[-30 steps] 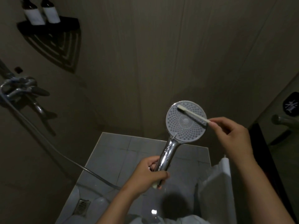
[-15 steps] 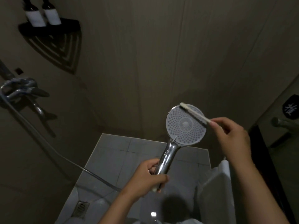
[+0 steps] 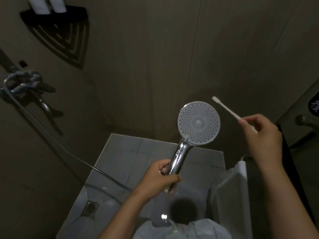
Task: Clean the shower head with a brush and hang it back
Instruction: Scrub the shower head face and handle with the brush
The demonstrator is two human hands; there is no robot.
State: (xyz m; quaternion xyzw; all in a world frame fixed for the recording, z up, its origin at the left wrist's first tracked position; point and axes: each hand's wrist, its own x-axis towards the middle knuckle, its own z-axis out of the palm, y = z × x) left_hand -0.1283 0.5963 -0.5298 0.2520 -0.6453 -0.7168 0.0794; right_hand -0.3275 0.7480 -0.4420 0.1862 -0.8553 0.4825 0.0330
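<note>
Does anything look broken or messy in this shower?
Nothing looks broken or spilled. Only the grey metal hose seems looped in a tangle around the chrome wall tap on the left, though it's dim.

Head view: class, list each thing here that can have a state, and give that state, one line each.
shower head: held up, nozzle face toward the camera, no water running.
brush: in the air right of the shower head, not touching it.
left hand: grips the shower head's handle.
right hand: pinches the brush's handle.
hose: slack, trailing to the floor.
floor drain: grate in place.
bottles: upright on the corner shelf.
</note>
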